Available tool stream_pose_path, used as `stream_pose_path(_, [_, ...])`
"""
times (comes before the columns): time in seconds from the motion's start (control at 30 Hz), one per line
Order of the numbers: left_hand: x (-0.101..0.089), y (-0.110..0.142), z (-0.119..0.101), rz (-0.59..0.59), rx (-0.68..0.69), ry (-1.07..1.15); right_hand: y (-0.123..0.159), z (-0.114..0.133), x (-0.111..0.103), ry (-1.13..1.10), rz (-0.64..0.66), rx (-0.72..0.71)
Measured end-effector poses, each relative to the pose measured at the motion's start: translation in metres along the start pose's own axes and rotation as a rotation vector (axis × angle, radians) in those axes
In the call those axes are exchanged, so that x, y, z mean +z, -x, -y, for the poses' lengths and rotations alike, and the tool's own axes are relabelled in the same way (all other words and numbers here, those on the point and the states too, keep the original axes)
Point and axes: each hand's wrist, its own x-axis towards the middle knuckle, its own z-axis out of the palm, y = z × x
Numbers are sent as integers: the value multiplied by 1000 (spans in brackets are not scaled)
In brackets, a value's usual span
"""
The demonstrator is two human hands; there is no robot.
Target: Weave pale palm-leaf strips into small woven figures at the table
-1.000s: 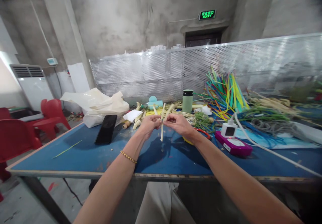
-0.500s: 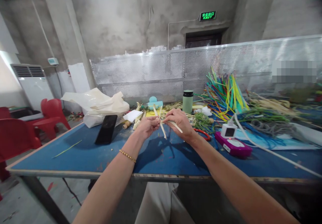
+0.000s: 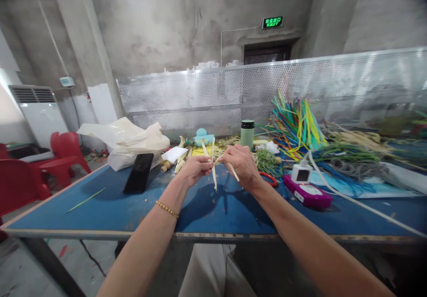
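Strips (image 3: 215,180), pale and thin, cross at one small spot between the hands, just above the blue table (image 3: 100,214), with the left hand (image 3: 193,170) pinching them by the crossing and the right hand (image 3: 243,165) pinching a bendy one whose end pokes out past its fingers. Only that one little crossing looks made, I think, and the long ends are left loose, some poking up and one hanging down. Fingers hide part of the middle, so I cannot tell how tight it is or if it has a knot.
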Motion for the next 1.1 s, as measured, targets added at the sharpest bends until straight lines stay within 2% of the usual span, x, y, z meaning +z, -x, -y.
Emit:
stream_pose_path(0.13, [-1,0,0,6,12,14,2,-4,4,-84,28,4])
stream_pose_path(0.33, [0,-1,-2,-16,61,60,2,-4,10,-452,-29,130])
stream_pose_path(0.43, [0,-1,-2,-33,51,82,1,-2,10,-532,-28,150])
stream_pose_path(0.63, [1,-2,-3,-104,42,80,1,-3,11,-586,19,102])
stream_pose_path(0.8, [1,-3,-2,-138,87,36,2,-9,17,-482,93,71])
stream_pose_path(0.93, [1,-3,-1,-78,68,4,1,-10,17,-430,59,74])
stream_pose_path(1.1, [3,0,-2,4,55,20,1,-9,15,-436,-21,200])
